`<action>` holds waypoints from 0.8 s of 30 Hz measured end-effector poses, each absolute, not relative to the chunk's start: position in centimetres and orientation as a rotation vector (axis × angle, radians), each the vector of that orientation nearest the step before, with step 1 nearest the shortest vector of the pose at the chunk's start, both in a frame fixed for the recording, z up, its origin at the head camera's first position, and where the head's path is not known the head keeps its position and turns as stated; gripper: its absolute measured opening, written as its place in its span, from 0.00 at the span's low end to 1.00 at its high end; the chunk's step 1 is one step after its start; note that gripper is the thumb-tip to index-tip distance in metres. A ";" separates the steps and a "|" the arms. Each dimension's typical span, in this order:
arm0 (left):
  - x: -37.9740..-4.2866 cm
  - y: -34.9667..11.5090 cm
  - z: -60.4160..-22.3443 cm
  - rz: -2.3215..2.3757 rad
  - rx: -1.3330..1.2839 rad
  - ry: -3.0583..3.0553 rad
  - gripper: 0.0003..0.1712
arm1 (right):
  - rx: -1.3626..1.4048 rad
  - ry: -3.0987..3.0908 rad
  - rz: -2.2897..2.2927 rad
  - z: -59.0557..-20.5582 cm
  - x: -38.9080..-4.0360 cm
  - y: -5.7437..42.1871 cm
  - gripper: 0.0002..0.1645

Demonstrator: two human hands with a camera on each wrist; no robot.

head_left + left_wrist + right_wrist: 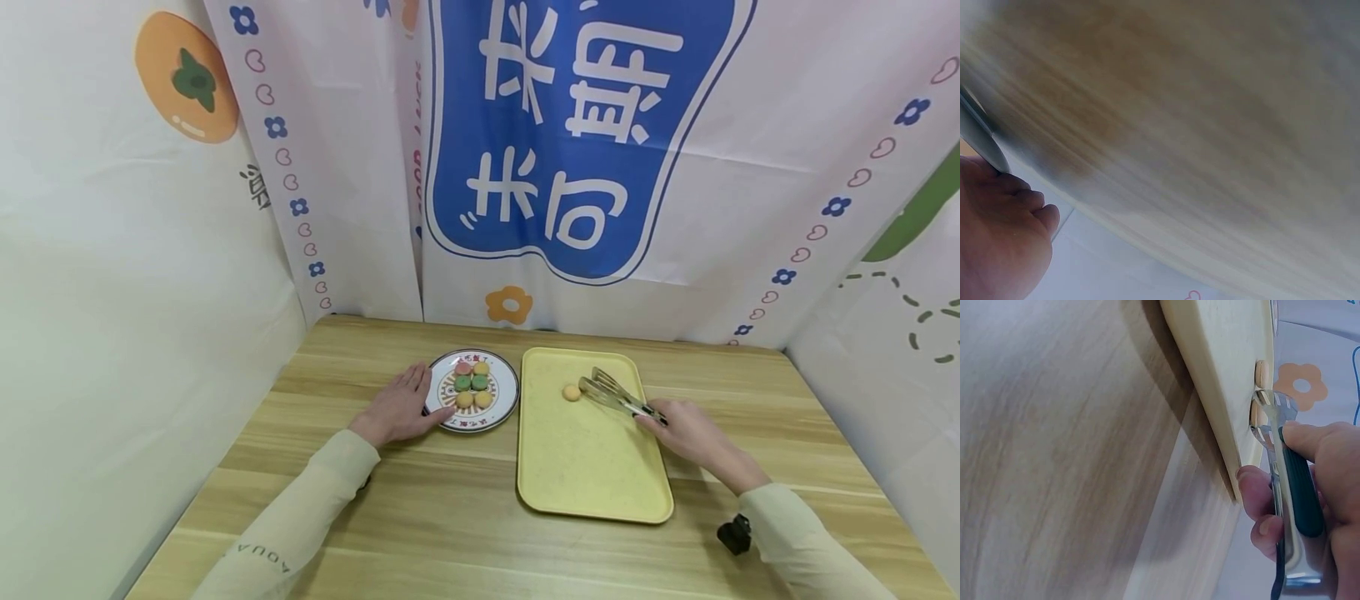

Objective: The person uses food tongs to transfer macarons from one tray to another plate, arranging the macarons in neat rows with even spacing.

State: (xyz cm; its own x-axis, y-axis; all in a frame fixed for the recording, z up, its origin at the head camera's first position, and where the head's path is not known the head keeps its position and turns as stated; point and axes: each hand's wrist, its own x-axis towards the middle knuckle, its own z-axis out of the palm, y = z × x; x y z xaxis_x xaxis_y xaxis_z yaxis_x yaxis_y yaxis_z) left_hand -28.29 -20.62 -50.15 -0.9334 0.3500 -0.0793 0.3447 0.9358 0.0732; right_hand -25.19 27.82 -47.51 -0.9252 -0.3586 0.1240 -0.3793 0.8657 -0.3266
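Observation:
My right hand grips metal tongs with dark green handle pads, thumb along one side and fingers on the other. The tong heads reach over the yellow tray, standing apart. In the right wrist view one macaron shows between the tong heads, and another macaron sits just beyond them. From the head view a pale orange macaron lies by the tong tips. My left hand rests against the left side of a white patterned plate, fingers straight and thumb over its rim.
On the plate several macarons stand in rows, a pink macaron and a yellow one at the back, green macarons in the middle, yellow ones in front. Plate and tray stand side by side on a wooden table. Printed cloth hangs behind.

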 end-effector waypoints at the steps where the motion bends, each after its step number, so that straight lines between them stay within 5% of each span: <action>1: -28.3 -20.6 -50.1 0.088 0.539 3.000 0.61 | 0.591 -2.976 0.538 -47.5 -25.2 27.8 0.16; 24: -28.3 -20.6 -50.0 0.070 0.542 2.993 0.61 | 0.634 -2.939 0.543 -46.8 -24.9 26.8 0.15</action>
